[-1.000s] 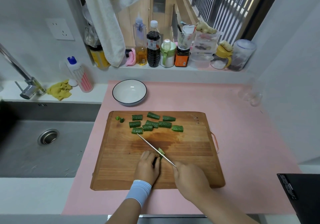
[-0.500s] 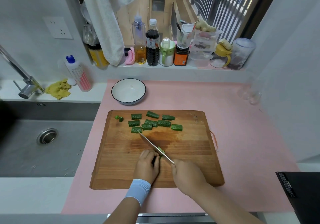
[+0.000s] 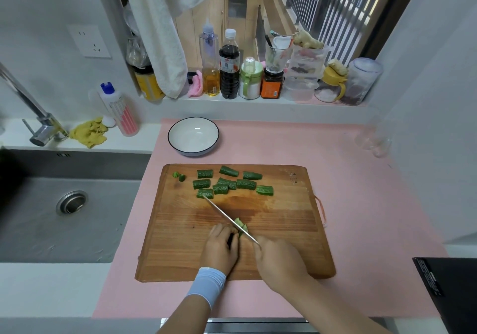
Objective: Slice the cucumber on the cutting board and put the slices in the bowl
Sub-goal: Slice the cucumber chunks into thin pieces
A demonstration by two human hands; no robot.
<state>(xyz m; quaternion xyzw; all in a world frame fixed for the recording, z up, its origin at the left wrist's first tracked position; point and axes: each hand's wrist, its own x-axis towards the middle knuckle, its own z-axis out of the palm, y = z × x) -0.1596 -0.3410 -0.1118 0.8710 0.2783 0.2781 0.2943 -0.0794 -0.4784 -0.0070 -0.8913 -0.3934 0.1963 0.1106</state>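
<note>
Cucumber stub (image 3: pixel 241 226) held down under curled left hand (image 3: pixel 220 247), protruding rightward; knife (image 3: pixel 227 217) clasped in right hand (image 3: pixel 280 261), blade laid diagonally across stub, tip toward cut slices (image 3: pixel 224 185).

One wide-angle view from the person's head looks forward and steeply down onto the desk (image 3: pixel 361 179). The board (image 3: pixel 180 243) sits near, at lower centre. The sink (image 3: pixel 38 217) fills the left side, and the sill (image 3: pixel 284 104) lies farthest off, towards the top.

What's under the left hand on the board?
The left hand holds down a cucumber piece; only its cut end shows beside the knife. The hand covers the rest.
</note>
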